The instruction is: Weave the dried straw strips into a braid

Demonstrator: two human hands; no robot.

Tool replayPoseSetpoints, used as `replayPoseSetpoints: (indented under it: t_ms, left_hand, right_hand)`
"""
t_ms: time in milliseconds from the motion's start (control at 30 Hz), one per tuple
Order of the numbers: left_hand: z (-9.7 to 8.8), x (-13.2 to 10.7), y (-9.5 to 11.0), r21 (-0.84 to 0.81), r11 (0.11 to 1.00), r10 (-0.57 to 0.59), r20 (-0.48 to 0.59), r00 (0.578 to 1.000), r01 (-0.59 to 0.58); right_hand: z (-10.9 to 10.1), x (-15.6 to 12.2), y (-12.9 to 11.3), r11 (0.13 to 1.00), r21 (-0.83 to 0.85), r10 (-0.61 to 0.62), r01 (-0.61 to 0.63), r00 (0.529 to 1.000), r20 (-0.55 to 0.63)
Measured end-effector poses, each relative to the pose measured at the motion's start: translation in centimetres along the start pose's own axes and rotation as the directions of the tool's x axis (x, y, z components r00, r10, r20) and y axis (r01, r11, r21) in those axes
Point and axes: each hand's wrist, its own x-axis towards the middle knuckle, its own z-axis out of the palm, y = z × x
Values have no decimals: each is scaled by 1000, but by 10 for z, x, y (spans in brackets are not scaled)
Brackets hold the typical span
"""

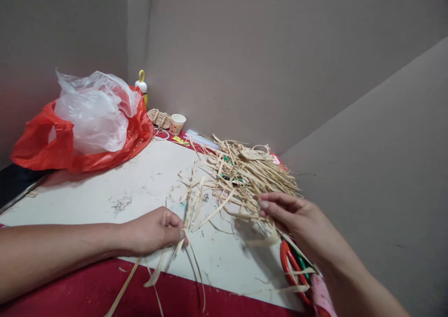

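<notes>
My left hand (159,233) rests low on the white board, thumb and fingers pinched on a thin plait of dried straw (189,207). Loose ends of the plait stick out beyond the fingers and hang over the board's near edge. At the right, my right hand (290,212) is raised beside a heap of dried straw (269,174), its thumb and fingertips pressed together. A blurred pale straw strip (264,240) dangles below this hand and appears to be held in it. The fingertips overlap the heap, so the exact grip is hard to see.
Red-handled scissors (287,261) lie by my right forearm, near a pink cloth (322,293). At the back left are a red plastic bag (42,144) with a clear bag (94,116), a bottle (141,86), a woven straw sole (159,118) and a paper cup (177,124). Grey walls stand close behind.
</notes>
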Motion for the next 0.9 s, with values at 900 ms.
replayPoseSetpoints:
  t_ms: [900]
  left_hand:
    - [2,0,-7,-8,992,124,2,992,-124]
  right_hand:
    - [127,-57,11,940,258,101,-221,907,409]
